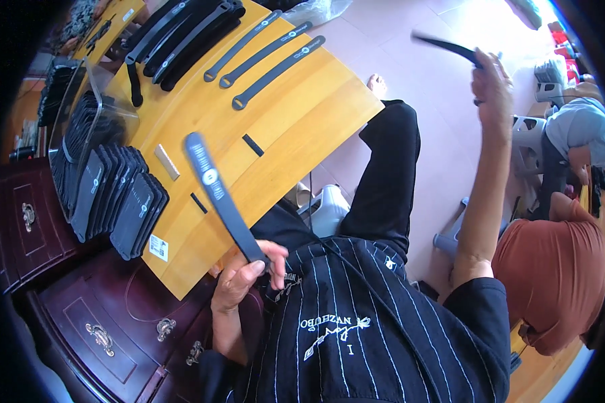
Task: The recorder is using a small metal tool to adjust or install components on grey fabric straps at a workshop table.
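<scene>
My left hand (245,274) pinches the lower end of a dark strap (216,189) with a pale printed mark, between thumb and fingers. The strap slants up over the wooden table (302,141). Raised far out to the right, my right hand (493,87) closes around another dark strap (447,46), which sticks out to the left and is slightly blurred. Three similar straps, among them a slotted one (279,72), lie side by side near the table's far edge. Beyond them is a thick pile of black straps (198,33).
Stacks of dark flat pieces (138,215) stand at the left, beside a clear plastic bin (117,111). Two short black strips and a beige strip (167,162) lie on the table. Dark red drawers (94,329) are below left. A person in a brown top (551,282) sits at right.
</scene>
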Demonstrator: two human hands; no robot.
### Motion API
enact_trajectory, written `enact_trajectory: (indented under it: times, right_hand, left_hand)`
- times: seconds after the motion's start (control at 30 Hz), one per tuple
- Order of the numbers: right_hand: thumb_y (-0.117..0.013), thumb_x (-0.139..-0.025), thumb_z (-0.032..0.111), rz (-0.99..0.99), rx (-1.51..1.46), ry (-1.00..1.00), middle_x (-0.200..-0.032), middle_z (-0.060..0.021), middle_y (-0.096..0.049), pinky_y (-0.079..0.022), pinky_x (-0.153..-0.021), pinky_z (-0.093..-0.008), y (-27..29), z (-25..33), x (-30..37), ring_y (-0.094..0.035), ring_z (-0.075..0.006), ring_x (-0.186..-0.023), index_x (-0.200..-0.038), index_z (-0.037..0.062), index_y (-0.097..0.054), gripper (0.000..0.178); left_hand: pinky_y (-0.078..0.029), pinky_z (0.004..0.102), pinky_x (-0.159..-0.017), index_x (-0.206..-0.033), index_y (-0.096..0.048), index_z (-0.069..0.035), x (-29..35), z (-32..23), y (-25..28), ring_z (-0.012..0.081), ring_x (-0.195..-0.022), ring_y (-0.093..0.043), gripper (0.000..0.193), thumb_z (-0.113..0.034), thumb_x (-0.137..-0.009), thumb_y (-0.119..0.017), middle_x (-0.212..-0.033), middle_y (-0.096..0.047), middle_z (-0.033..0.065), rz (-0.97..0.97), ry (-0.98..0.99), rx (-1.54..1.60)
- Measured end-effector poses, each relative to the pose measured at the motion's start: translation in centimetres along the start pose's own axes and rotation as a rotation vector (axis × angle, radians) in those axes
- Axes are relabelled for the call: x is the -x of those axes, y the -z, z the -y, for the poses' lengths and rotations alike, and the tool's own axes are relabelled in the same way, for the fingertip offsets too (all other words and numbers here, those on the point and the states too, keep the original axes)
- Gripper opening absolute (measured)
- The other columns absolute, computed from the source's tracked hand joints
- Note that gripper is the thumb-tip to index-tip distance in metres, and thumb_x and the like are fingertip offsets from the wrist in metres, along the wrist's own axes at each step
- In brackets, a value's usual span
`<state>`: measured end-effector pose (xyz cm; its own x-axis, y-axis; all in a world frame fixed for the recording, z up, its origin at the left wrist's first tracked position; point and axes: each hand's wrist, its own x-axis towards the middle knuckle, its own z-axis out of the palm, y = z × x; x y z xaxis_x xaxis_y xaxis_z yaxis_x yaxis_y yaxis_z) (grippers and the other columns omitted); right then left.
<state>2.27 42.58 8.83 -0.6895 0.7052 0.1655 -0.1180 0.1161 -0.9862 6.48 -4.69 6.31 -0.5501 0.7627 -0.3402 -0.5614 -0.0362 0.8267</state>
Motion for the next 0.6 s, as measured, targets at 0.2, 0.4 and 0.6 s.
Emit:
enact_trajectory:
  times: [0.2, 0.4, 0.6]
  right_hand:
    - [-0.064, -0.088, 0.033, 0.176, 0.716, 0.314, -0.060, -0.0027, -0.053, -0.038, -0.051, -0.0250, -5.9, -2.0, 2.0, -0.045, -0.0067, -0.056, -0.083, 0.0032, -0.066, 0.030]
    - [-0.055, -0.085, 0.026, 0.524, 0.939, 0.330, -0.067, -0.0179, -0.063, -0.051, -0.063, -0.0417, -12.9, -0.5, 6.2, -0.064, -0.0337, -0.064, -0.079, 0.0043, -0.063, 0.024]
    - [-0.056, -0.082, 0.029, 0.594, 0.988, 0.318, -0.059, -0.0155, -0.060, -0.047, -0.067, -0.0391, -15.9, -1.8, 7.8, -0.062, -0.0311, -0.056, -0.076, 0.0033, -0.064, 0.027]
  left_hand:
    - [-0.034, 0.0228, -0.046, -0.121, -0.043, 0.006, -2.3, 0.3, -0.2, 0.0108, -0.049, -0.039, 0.048, -0.033, -0.094, -0.040, -0.062, -0.040, 0.0032, -0.129, -0.136, 0.043]
    - [-0.026, 0.0222, -0.040, -0.116, -0.046, 0.001, -3.0, 1.1, -0.1, 0.0096, -0.045, -0.030, 0.051, -0.045, -0.100, -0.029, -0.057, -0.035, 0.0016, -0.230, -0.246, 0.152]
    - [-0.027, 0.0230, -0.039, -0.112, -0.047, 0.001, -3.1, 1.6, 0.4, 0.0108, -0.042, -0.030, 0.048, -0.042, -0.100, -0.028, -0.055, -0.036, 0.0026, -0.240, -0.291, 0.176]
